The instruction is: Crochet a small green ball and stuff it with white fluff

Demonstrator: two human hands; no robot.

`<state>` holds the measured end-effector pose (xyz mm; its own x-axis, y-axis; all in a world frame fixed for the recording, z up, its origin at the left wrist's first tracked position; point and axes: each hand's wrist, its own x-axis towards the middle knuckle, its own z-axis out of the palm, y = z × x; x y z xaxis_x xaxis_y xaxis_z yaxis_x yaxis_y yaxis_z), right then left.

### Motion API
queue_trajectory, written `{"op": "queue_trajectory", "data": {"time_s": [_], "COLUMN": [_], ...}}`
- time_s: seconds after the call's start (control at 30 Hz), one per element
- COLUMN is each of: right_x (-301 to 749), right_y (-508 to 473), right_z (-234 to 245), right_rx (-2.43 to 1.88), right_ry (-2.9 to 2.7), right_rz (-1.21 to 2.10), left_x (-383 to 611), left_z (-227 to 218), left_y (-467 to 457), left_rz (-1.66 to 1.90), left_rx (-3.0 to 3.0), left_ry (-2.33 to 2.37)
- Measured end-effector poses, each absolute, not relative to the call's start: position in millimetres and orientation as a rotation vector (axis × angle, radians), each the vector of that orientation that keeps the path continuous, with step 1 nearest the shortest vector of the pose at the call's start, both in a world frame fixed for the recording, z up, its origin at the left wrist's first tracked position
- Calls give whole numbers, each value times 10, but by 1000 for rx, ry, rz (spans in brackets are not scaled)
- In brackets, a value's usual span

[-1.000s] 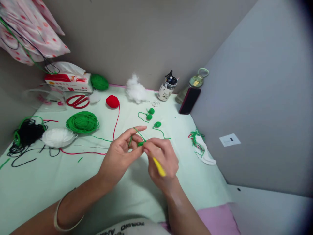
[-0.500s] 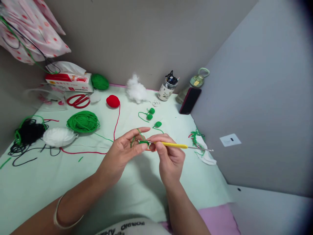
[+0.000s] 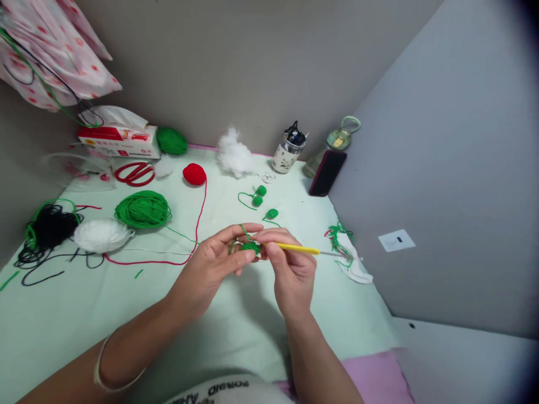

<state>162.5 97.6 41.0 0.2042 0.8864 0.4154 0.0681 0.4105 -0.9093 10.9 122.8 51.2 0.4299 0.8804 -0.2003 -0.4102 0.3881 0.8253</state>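
Observation:
Between the fingers of my left hand [image 3: 213, 264] is pinched a small piece of green crochet [image 3: 251, 247], and green yarn loops over the raised index finger. My right hand [image 3: 292, 269] grips a yellow-handled crochet hook [image 3: 298, 248] like a pen; its working tip is hidden at the crochet, while the thin metal other end points right. A green strand trails left towards a ball of green yarn [image 3: 143, 209]. Just beyond my hands lie small green crocheted balls [image 3: 257, 200] and another small green piece [image 3: 272, 214] with a yarn tail.
On the left are a white yarn ball [image 3: 102, 235], a black yarn tangle [image 3: 53, 227] and red scissors [image 3: 135, 174]. Behind stand a tissue box [image 3: 120, 140], red yarn [image 3: 194, 174], white stuffing [image 3: 234, 154], a jar [image 3: 288, 151] and a phone [image 3: 327, 174]. Yarn scraps [image 3: 339, 238] lie right.
The hook has shifted slightly left and its far end sits a little lower. More of the green crochet shows between my fingers, and my left index finger has dipped slightly.

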Motion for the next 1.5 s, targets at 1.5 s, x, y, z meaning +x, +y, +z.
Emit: {"op": "queue_trajectory", "data": {"time_s": [1.5], "right_x": [1607], "right_y": [899], "right_z": [336], "right_rx": [-999], "right_ry": [-1552], "right_rz": [167], "left_x": [91], "left_z": [494], "left_y": [1255], "left_rz": [822], "left_rx": [517], "left_ry": [680]}}
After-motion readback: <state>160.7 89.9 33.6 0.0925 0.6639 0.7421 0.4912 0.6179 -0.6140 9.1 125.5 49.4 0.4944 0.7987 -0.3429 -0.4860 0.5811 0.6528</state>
